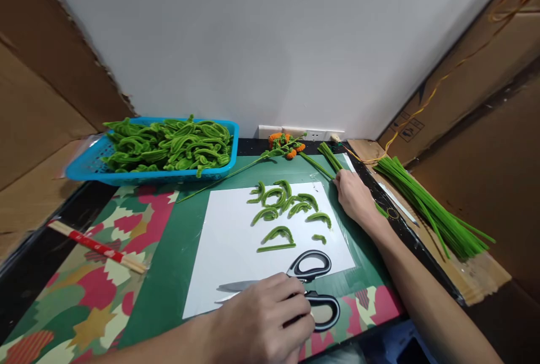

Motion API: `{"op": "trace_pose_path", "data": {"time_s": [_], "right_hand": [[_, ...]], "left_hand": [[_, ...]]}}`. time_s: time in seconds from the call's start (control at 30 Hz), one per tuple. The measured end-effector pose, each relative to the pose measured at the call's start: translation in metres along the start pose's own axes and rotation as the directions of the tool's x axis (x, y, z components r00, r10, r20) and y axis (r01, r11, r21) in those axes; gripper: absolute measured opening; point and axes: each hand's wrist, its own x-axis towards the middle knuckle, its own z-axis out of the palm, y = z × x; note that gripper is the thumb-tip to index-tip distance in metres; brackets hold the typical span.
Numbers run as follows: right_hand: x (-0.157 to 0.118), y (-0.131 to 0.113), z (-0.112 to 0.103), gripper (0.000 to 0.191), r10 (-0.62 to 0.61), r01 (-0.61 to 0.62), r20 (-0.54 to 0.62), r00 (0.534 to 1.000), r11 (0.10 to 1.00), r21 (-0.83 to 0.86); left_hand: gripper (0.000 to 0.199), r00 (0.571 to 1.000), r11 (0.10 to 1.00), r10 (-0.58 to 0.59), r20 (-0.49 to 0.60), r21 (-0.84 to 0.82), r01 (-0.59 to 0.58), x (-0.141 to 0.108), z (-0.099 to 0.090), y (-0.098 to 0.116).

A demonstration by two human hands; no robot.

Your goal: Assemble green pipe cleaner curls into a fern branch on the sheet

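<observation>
Mostly, the green mat fills the surface before me, with the blue basket of fuzzy green pieces at its far left and the white paper lying across its middle. Next in size come my two hands. My right hand is at the green stems just beyond the paper's right edge, its fingers bent in around them; my palm hides the contact, so I cannot tell whether I have a firm grip. To handle the stems well, I reckon a light pinch close to an end suits best, since squeezing hard could flatten the fuzz, and parting them slowly should keep neighbours from dragging along. The stems lie right under my right hand, sticking out past the fingertips on the far side and showing again near my wrist. My left hand is curled low by the scissors, knuckles up; whether it holds them or anything else, I cannot tell. The scissors' blades point left, slightly apart. Smallest is a short bent piece on the paper, well apart from my right hand.
</observation>
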Motion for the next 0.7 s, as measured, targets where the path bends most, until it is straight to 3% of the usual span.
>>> {"op": "trace_pose_path", "data": {"time_s": [0.13, 0.23, 0.3, 0.4, 0.47, 0.53, 0.6, 0.7], "right_hand": [[0.003, -0.001, 0.000, 0.019, 0.068, -0.064, -0.096, 0.993, 0.997, 0.051], [0.001, 0.000, -0.002, 0.027, 0.090, -0.076, -0.177, 0.980, 0.994, 0.084], [-0.003, 0.000, -0.004, 0.034, 0.047, -0.019, -0.266, 0.963, 0.994, 0.106], [-0.012, -0.005, -0.005, 0.038, -0.148, 0.211, -0.408, 0.901, 0.971, 0.115], [-0.016, -0.011, -0.006, 0.031, -0.312, 0.411, -0.529, 0.789, 0.908, 0.077], [-0.019, -0.018, -0.007, 0.019, -0.430, 0.581, -0.661, 0.615, 0.814, 0.011], [-0.020, -0.023, -0.010, 0.011, -0.484, 0.682, -0.743, 0.462, 0.729, -0.050], [-0.020, -0.024, -0.014, 0.015, -0.555, 0.744, -0.766, 0.323, 0.650, -0.157]], "left_hand": [[0.010, 1.000, 1.000, -0.012, -0.015, -0.027, 0.012, -0.002, -0.001, 0.000], [0.015, 0.996, 0.998, -0.001, -0.088, -0.070, -0.005, -0.004, -0.002, 0.001], [0.022, 0.984, 0.994, -0.021, -0.179, -0.110, 0.001, -0.005, -0.002, 0.001], [0.034, 0.937, 0.983, -0.099, -0.334, -0.181, 0.040, -0.006, -0.004, 0.002], [0.035, 0.890, 0.950, -0.220, -0.400, -0.295, 0.102, -0.006, -0.005, 0.003], [0.032, 0.820, 0.854, -0.413, -0.396, -0.482, 0.197, -0.007, -0.006, 0.005], [0.029, 0.721, 0.675, -0.620, -0.309, -0.679, 0.289, -0.009, -0.006, 0.005], [0.029, 0.548, 0.376, -0.824, -0.147, -0.864, 0.334, -0.007, -0.007, 0.005]]}}
